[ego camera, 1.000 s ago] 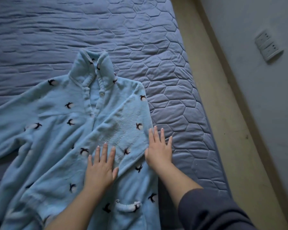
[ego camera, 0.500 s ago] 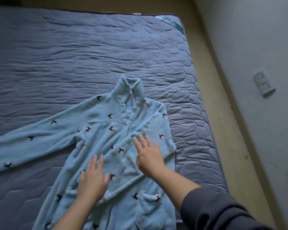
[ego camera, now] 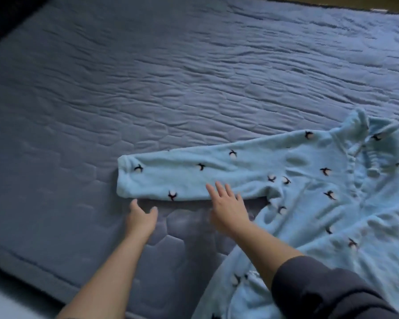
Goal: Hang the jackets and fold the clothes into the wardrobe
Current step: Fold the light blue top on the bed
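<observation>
A light blue fleece garment (ego camera: 346,203) with small dark bird prints lies flat on the blue quilted mattress (ego camera: 148,88). Its collar is at the far right. One long sleeve (ego camera: 189,178) stretches out to the left, cuff at the left end. My left hand (ego camera: 141,217) hovers open just below the sleeve near the cuff, thumb apart from the fingers, holding nothing. My right hand (ego camera: 228,203) is open with fingers spread, its fingertips over the sleeve's lower edge near the middle. My dark grey right sleeve covers part of the garment at the bottom right.
The mattress stretches wide to the left and far side. Its near edge runs diagonally at the bottom left, with pale floor (ego camera: 7,298) beyond. A dark strip (ego camera: 5,12) lies past the mattress at the top left, and a tan strip (ego camera: 355,2) at the top right.
The view has swung left. Both hands left the garment's body and moved left to the outstretched sleeve; the wall and its switch are out of view.
</observation>
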Available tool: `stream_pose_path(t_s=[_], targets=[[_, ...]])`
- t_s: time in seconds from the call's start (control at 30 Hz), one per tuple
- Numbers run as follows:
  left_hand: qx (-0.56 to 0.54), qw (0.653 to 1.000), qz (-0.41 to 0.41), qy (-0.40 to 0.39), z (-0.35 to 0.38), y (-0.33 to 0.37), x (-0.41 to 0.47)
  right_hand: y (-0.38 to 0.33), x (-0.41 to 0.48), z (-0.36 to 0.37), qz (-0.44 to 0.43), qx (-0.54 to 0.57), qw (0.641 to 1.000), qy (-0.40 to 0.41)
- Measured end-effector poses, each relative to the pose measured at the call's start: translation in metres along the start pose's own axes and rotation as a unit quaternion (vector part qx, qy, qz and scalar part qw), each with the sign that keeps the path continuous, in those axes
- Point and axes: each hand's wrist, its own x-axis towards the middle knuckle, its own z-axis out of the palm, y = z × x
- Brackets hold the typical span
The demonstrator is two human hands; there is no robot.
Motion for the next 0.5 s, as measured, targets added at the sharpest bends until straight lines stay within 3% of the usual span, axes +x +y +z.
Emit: stream_pose_path(t_s=[0.07,0.17,0.2,0.27,0.33,0.37,0.4,0.5], targets=[[-0.175,0.981,-0.073,0.04,-0.005,-0.007,0.038,-0.01,0.029,0.015,-0.004,0.003,1.0,-0.024],[-0.426,0.896,-0.12,0.02,-0.002,-0.008,0.077,-0.01,0.053,0.035,-0.008,-0.005,0.998,-0.066],[-0.465,0.878,-0.112,0.011,0.0,-0.004,0.084,-0.007,0.058,0.039,-0.01,0.0,0.997,-0.077],[-0.473,0.878,-0.079,0.016,0.002,0.009,0.089,-0.001,0.063,0.036,-0.01,0.057,0.993,-0.098],[-0.462,0.886,-0.026,0.029,0.003,0.027,0.079,0.003,0.062,0.017,0.009,0.21,0.972,-0.101],[-0.453,0.891,0.014,0.019,0.004,0.038,0.066,0.003,0.058,0.004,0.03,0.328,0.94,-0.091],[-0.44,0.896,0.059,-0.011,0.006,0.049,0.049,0.002,0.05,-0.011,0.057,0.456,0.885,-0.081],[-0.351,0.902,0.175,-0.18,0.022,0.078,-0.025,0.002,0.025,-0.062,0.082,0.74,0.657,-0.117]])
